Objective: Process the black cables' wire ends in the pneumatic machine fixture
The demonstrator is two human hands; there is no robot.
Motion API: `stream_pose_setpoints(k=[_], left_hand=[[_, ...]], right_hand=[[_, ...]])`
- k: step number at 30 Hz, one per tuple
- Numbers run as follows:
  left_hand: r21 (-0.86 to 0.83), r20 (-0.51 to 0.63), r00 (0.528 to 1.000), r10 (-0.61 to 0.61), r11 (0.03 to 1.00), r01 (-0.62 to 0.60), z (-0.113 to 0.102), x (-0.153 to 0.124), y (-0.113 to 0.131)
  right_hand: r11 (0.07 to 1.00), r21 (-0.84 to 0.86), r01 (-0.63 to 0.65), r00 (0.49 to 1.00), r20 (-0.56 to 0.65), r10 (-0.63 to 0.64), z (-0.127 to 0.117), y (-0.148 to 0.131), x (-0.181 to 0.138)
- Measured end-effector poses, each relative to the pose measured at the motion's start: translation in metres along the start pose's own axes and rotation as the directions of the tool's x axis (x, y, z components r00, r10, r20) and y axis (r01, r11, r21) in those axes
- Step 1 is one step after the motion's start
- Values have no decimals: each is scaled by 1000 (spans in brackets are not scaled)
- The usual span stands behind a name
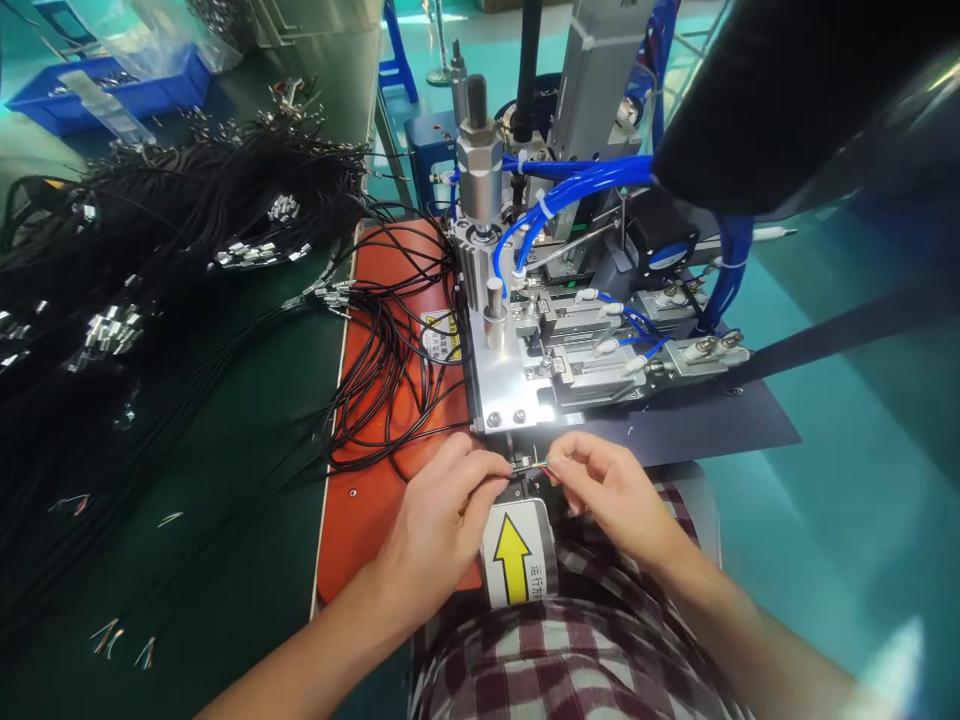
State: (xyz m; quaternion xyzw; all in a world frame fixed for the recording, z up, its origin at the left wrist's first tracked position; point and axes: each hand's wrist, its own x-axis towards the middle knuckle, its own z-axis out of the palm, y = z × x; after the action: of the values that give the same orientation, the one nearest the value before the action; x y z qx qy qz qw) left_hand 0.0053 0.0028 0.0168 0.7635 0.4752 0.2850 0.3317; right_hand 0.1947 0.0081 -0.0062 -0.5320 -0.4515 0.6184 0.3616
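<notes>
My left hand (442,515) is closed in a pinch on a thin black cable (390,400), holding its end at the front edge of a small metal machine (517,370). My right hand (604,490) pinches the cable's thin coloured wire ends (538,464) just to the right of that. The two hands nearly meet over a black part carrying a yellow arrow label (514,560).
A large pile of black cables with metal ends (150,250) covers the green bench at left. Loops of cable lie on an orange mat (360,510). Blue air hoses (570,185) run over the machine. A blue bin (112,90) stands at the far back left.
</notes>
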Motion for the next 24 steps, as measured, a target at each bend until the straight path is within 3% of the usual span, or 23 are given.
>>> stream_pose_setpoints(k=[6,19,24], left_hand=[[154,87,990,109,981,-121,1,-2,-9],[254,88,991,97,960,-116,3,-4,-13],[269,94,991,96,956,-118,5,-5,-12]], right_hand=[[999,0,-35,999,7,35,2,7,5],[996,-84,-20,999,-28,18,4,14,3],[986,-162,37,997,-56,-47,4,18,2]])
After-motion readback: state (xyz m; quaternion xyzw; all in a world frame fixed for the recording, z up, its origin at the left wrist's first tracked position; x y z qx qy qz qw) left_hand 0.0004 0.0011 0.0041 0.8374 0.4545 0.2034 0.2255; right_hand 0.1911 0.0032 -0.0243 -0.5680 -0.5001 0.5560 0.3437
